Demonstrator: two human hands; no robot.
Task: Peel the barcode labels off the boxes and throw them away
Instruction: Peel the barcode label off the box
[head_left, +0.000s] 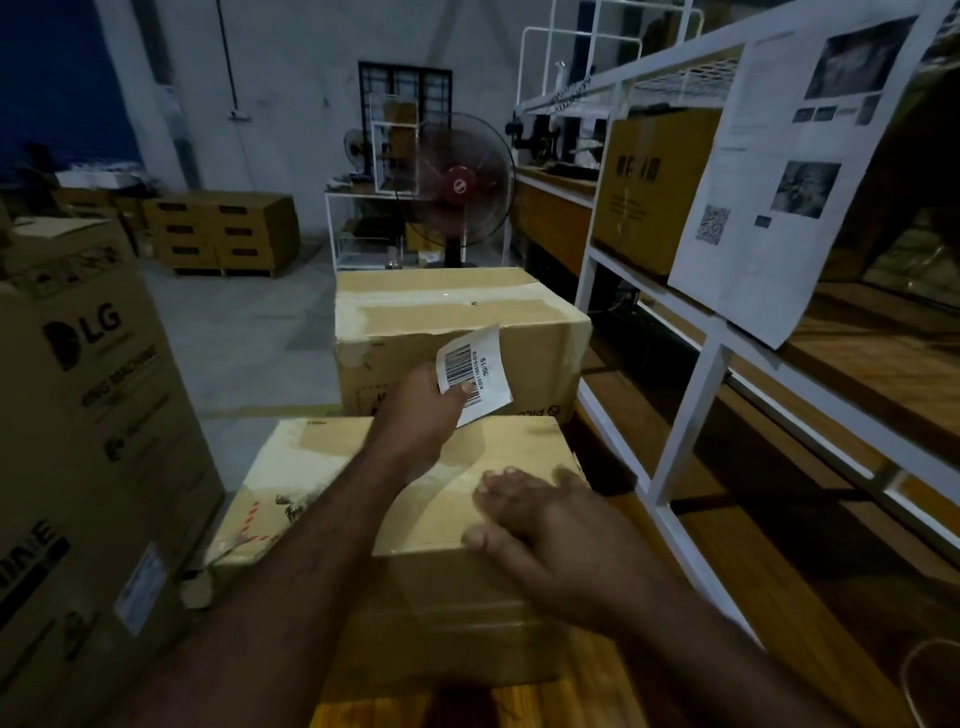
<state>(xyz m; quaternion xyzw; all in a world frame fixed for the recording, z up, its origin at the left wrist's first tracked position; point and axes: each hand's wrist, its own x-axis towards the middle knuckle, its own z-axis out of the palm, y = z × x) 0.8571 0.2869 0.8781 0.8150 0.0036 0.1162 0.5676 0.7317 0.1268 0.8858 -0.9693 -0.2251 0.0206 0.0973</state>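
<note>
while left hand (421, 410) pinches curled paper barcode label (475, 371), right hand (540, 525) flat on cardboard box (332, 452)

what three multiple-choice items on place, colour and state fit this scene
1. Where does the right hand rest? A on the near brown cardboard box B on a white shelf C on the floor
2. What colour is the standing fan's round hub? A blue B red C green
3. The white barcode label is: A stuck on a box B pinched in the left hand C dropped
1 A, fingers lie on its top. 2 B, it shows red. 3 B, the thumb pins it.
</note>
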